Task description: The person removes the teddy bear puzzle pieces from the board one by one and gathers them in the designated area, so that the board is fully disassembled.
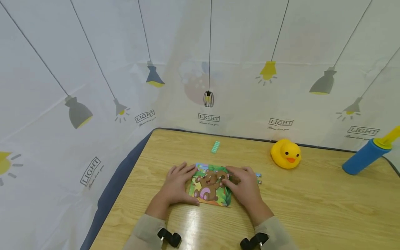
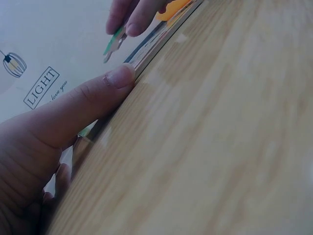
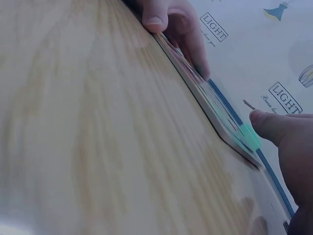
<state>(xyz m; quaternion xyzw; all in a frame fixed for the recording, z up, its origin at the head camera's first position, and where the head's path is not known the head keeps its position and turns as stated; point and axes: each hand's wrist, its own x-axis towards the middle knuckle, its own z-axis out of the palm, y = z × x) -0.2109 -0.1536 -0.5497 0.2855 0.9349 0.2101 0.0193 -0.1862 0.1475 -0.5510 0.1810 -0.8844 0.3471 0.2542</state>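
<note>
A jigsaw puzzle (image 1: 207, 185) with brown bears on green lies flat on the wooden table. My left hand (image 1: 177, 184) holds its left side, the thumb (image 2: 120, 76) at the near edge and the fingers around the far left corner. Over its upper right part is my right hand (image 1: 245, 185), pinching a puzzle piece (image 2: 113, 45) between thumb and fingers. In the left wrist view that piece is tilted and raised above the board. Beyond the right hand, more puzzle pieces (image 1: 259, 178) show, partly hidden by it.
A small mint-green dotted strip (image 1: 215, 147) lies behind the puzzle. A yellow rubber duck (image 1: 285, 154) sits toward the back right. Farther right stands a blue cylinder with a yellow top (image 1: 366, 157), leaning. The table (image 1: 312, 215) meets a white lamp-printed sheet (image 1: 243, 104) at the back.
</note>
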